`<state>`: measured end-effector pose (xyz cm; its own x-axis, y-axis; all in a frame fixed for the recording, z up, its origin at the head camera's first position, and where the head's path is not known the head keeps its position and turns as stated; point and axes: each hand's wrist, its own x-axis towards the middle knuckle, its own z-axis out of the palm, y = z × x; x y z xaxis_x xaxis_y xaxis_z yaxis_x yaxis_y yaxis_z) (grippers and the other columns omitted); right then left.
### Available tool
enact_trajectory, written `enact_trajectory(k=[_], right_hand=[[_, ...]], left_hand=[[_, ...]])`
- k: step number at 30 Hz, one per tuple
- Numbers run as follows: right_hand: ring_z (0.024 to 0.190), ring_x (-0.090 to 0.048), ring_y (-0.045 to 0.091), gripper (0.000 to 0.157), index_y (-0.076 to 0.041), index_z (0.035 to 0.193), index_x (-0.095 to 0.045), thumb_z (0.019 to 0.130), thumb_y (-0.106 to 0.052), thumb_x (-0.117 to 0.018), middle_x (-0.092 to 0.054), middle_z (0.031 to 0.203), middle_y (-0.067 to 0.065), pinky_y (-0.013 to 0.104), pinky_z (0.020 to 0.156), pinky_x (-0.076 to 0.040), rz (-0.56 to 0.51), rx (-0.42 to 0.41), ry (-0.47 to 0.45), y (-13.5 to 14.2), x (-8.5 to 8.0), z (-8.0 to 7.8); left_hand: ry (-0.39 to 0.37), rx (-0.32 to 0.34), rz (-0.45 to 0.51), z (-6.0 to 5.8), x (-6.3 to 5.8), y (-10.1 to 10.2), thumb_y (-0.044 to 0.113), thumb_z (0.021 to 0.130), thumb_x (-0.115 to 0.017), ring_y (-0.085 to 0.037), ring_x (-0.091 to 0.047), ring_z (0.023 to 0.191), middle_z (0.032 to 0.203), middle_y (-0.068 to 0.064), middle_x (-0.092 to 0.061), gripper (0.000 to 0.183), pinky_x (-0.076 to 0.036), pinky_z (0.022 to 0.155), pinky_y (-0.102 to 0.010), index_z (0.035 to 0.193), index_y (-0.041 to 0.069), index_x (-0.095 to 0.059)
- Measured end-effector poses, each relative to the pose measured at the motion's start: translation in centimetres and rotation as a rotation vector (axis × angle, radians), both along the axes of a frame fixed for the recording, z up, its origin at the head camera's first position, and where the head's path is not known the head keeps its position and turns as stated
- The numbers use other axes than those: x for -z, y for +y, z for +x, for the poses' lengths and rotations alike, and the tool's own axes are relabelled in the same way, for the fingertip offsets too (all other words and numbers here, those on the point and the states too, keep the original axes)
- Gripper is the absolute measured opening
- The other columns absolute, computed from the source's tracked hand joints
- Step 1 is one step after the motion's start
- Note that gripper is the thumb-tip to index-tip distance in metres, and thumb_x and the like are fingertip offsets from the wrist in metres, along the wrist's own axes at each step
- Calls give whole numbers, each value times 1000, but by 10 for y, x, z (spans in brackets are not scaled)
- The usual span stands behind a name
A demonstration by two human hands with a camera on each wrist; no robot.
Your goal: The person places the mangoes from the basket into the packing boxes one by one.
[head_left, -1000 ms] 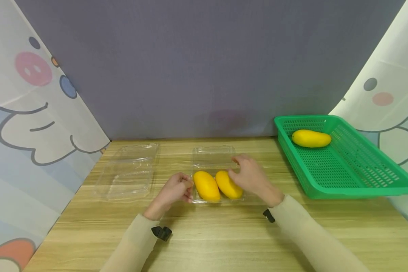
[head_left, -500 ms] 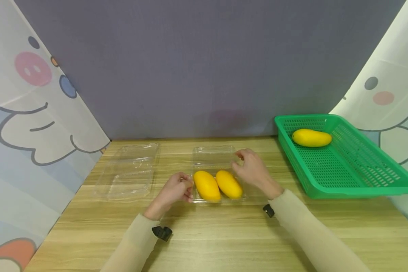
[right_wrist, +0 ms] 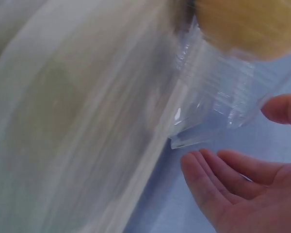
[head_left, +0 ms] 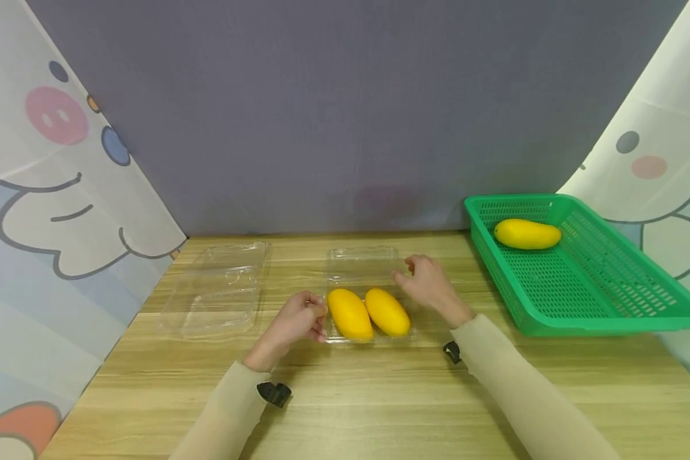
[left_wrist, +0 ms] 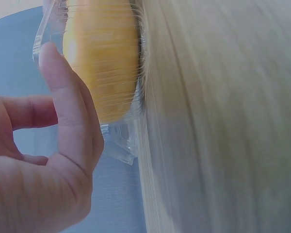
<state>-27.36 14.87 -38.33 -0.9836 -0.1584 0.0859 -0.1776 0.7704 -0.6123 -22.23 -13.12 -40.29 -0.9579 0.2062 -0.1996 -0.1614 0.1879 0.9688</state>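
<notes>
Two yellow mangoes (head_left: pixel 350 314) (head_left: pixel 387 312) lie side by side in a clear plastic clamshell box (head_left: pixel 361 264) whose lid is folded back away from me. At the box's left side is my left hand (head_left: pixel 300 317); in the left wrist view, its fingers (left_wrist: pixel 72 107) lie along the clear wall, one fingertip at the rim. My right hand (head_left: pixel 428 282) hovers by the box's right side near the lid hinge, fingers loosely bent and holding nothing. The right wrist view shows its fingers (right_wrist: pixel 208 179) apart from the plastic edge, with the thumb close to the rim.
To the left, more clear plastic clamshell packaging (head_left: pixel 218 291) lies opened on the wooden table (head_left: pixel 356 402). A green basket (head_left: pixel 506 300) on the right contains another mango (head_left: pixel 527 234). A grey panel (head_left: pixel 345 115) stands behind the table.
My right hand has drawn off the right mango and shifted slightly right and away from me, uncovering the fruit. The left hand and both mangoes have stayed in place.
</notes>
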Motion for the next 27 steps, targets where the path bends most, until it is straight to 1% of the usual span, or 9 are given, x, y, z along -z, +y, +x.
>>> enact_trajectory(k=[5,11,16,21,24,27], right_hand=[[116,-60,45,63,15,135,-52,99,-37,-57,-61,128,32,56,97,-51,4,11,-63,4,7,-5],[116,-60,46,58,15,129,-57,99,-34,-59,-60,128,34,57,98,-51,-68,1,-97,7,12,-11],[112,-61,43,58,14,130,-58,97,-34,-61,-62,125,31,55,95,-53,-118,-2,-143,9,10,-11],[115,-60,40,62,11,135,-55,97,-37,-62,-61,129,29,53,98,-52,-138,8,-198,11,7,-13],[115,-61,39,63,11,136,-54,97,-38,-62,-61,129,28,52,98,-52,-138,7,-204,11,6,-14],[109,-63,36,64,10,136,-54,96,-38,-63,-63,126,27,51,97,-52,-149,14,-213,12,6,-16]], left_hand=[[1,4,2,0,0,0,5,100,-54,-21,-58,60,80,-19,-57,19,-58,56,-32,114,-7,-52],[1,12,16,-1,0,0,4,99,-54,-21,-58,60,78,-17,-56,19,-58,57,-31,115,-8,-50],[-1,14,22,-1,1,0,3,99,-54,-20,-57,59,76,-15,-55,18,-57,56,-30,114,-7,-50],[-5,15,19,-1,0,0,3,99,-55,-19,-58,59,75,-14,-55,19,-58,56,-30,114,-7,-52],[-10,14,20,-1,-1,0,4,99,-55,-19,-58,58,76,-15,-56,19,-58,56,-30,114,-7,-52],[-15,13,24,-2,0,-1,3,99,-55,-19,-58,58,76,-16,-56,19,-58,56,-30,114,-7,-52]])
